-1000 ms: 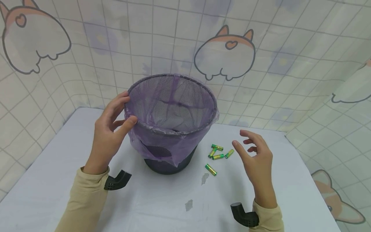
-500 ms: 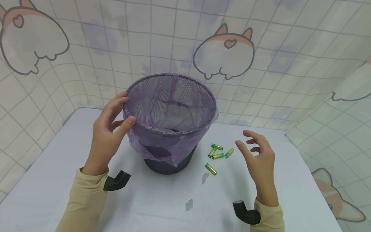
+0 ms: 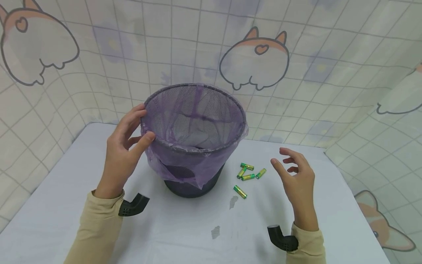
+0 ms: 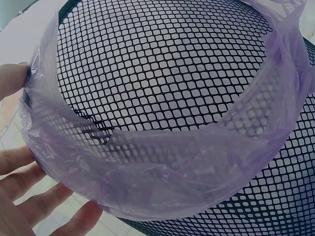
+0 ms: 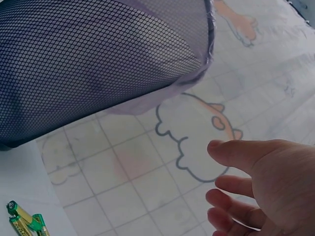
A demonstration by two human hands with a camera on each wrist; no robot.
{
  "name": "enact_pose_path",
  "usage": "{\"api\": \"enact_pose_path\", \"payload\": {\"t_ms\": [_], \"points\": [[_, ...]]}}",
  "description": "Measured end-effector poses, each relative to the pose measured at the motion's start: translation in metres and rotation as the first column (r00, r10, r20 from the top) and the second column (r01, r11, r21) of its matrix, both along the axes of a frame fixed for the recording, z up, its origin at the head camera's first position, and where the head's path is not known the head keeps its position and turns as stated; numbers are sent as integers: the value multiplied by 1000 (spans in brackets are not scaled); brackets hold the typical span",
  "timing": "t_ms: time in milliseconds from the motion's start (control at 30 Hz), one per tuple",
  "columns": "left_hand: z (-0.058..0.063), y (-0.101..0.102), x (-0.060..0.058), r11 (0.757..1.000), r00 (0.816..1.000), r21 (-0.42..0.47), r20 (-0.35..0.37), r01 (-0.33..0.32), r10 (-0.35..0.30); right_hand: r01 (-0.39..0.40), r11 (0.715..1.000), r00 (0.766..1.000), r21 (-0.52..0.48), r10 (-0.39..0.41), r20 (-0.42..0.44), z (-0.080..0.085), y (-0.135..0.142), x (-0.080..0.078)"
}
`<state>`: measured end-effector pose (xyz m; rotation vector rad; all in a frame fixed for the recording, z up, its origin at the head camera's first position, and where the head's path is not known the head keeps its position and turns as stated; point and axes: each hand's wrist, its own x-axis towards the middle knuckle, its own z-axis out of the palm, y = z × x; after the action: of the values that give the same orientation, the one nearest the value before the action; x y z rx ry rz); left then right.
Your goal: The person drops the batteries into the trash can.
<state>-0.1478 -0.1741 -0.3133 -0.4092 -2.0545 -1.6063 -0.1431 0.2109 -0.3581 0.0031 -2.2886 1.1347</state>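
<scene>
Near green-and-gold batteries (image 3: 248, 177), the right hand (image 3: 298, 181) hovers with fingers apart, the left hand (image 3: 123, 152) clamping its own on a round, purple-lined black mesh bin (image 3: 188, 191).

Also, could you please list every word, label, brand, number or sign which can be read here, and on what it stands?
No text can be read in these views.
Green batteries: any print is too small and blurred to read.
Mesh bin, purple bag: no lettering seen.
Patterned backdrop: drawings and grid lines, no lettering seen.
</scene>
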Motion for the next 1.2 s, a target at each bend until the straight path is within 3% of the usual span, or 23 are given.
{"api": "enact_pose_path", "payload": {"t_ms": [367, 767, 1200], "points": [[0, 2, -2, 1000, 1000, 15, -4, 9, -9, 15, 999, 1000, 37, -16, 26, -7, 3, -7], [1, 3, -3, 1000, 1000, 4, -3, 11, -11, 48, 995, 992, 89, -59, 116, -18, 6, -14], [0, 1, 0, 1000, 1000, -6, 7, -7, 7, 8, 996, 982, 94, -25, 187, -32, 4, -21]]}}
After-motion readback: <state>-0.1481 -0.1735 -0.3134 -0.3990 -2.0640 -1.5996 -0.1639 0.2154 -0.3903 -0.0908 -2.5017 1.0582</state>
